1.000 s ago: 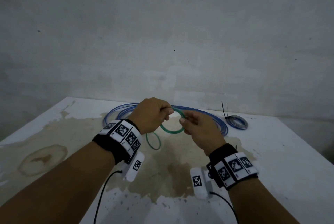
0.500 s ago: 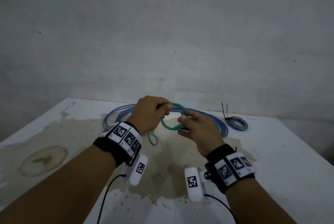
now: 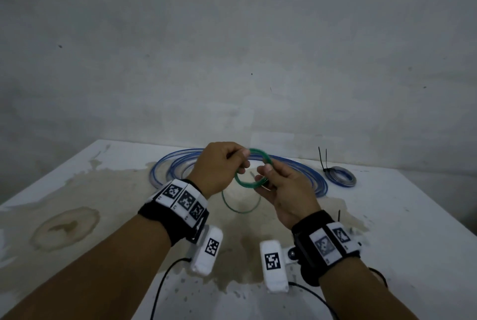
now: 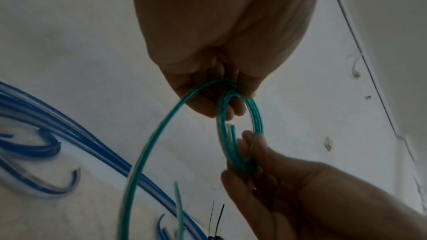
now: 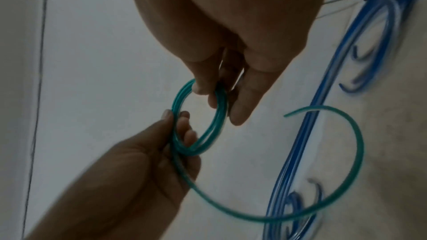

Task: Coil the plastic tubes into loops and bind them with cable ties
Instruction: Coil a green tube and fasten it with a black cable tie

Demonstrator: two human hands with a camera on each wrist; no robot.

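Both hands hold a small coil of green tube (image 3: 260, 152) above the table (image 3: 413, 216). My left hand (image 3: 242, 163) pinches the coil's left side; in the left wrist view its fingertips (image 4: 235, 110) close on the green coil (image 4: 256, 116). On the right side of the coil, my right hand (image 3: 265, 174) pinches it between thumb and fingers. From the right wrist camera the right hand (image 5: 215, 96) grips the green coil (image 5: 179, 99). A loose green tail (image 3: 240, 210) hangs below in a wide curve, its free end (image 5: 286, 115) unheld.
A long blue tube (image 3: 309, 175) lies in loose loops on the table behind the hands. A small bound coil (image 3: 340, 179) with black cable ties (image 3: 322, 159) sits at the back right. The tabletop shows brown stains (image 3: 64, 226), and a wall stands close behind.
Both hands have turned the green coil between their fingers and tilted it. The loose tail below now hangs in a wider curve, further to the right.
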